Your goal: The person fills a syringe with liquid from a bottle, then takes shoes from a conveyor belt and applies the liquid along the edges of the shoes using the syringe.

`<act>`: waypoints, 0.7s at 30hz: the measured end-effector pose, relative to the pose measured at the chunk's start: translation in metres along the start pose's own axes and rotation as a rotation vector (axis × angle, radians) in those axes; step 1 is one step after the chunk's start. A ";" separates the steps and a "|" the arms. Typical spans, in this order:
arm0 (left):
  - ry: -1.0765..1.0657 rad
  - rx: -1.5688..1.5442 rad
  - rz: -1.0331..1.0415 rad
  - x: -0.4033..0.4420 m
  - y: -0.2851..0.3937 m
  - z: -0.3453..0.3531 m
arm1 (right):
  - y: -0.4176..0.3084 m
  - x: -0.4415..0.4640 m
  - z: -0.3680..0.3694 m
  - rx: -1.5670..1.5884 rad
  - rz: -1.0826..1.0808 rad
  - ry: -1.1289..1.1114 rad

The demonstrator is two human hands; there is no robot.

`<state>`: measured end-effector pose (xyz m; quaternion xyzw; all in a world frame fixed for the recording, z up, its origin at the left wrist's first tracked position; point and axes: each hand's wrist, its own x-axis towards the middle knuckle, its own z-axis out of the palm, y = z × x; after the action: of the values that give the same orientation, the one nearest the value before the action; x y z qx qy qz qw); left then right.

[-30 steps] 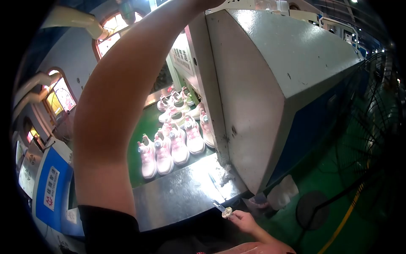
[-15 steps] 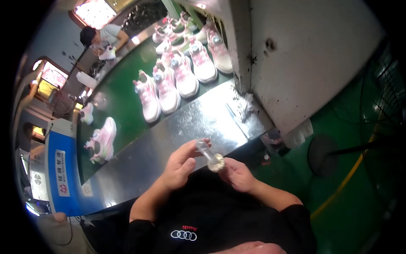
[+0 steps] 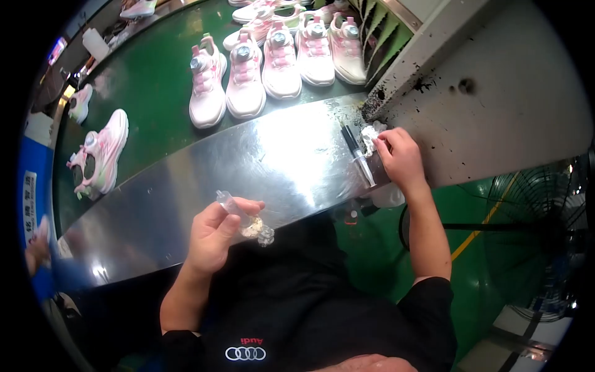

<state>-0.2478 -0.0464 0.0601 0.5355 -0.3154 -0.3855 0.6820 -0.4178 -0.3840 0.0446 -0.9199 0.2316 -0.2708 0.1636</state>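
My left hand [image 3: 212, 235] is closed around a clear plastic tube [image 3: 233, 204] with a narrow tip. The tube's lower end is caked with cream-coloured crust and a lump of clear, crinkled material. At the right end of the metal ledge, my right hand [image 3: 400, 155] pinches a crumpled white wad [image 3: 370, 137], which may be tissue. Just left of that hand, a black-and-clear syringe-like tool [image 3: 358, 153] lies on the ledge.
Several pink-and-white shoes [image 3: 245, 80] stand in rows on the green belt [image 3: 155, 80]. One shoe [image 3: 105, 152] lies apart at left. A grey machine panel [image 3: 496, 99] borders the right. Another person's hand [image 3: 38, 248] shows at the left edge. A black fan [image 3: 533, 235] stands at right.
My right hand has left the tube and reached up and right to the white wad. My left hand keeps the tube, now further left. The view has shifted and turned.
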 end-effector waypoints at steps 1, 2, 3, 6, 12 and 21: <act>0.005 0.002 -0.017 -0.004 -0.003 -0.004 | 0.004 0.007 0.005 -0.056 0.007 -0.030; 0.009 0.005 -0.035 -0.006 -0.005 -0.006 | 0.005 0.012 0.007 -0.112 0.014 -0.059; 0.012 -0.015 -0.047 -0.008 -0.004 -0.008 | 0.003 0.016 0.008 -0.194 0.068 -0.144; 0.017 -0.057 -0.058 -0.012 -0.001 -0.011 | 0.017 0.018 0.020 -0.229 0.107 -0.207; -0.008 -0.061 -0.064 -0.010 0.001 -0.011 | 0.019 0.016 0.005 0.298 0.317 -0.017; -0.302 0.263 0.094 0.043 0.020 0.048 | -0.053 -0.002 -0.044 0.935 0.108 0.037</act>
<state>-0.2626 -0.1038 0.0915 0.5410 -0.4864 -0.3843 0.5684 -0.4268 -0.3468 0.1016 -0.7292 0.1353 -0.3533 0.5702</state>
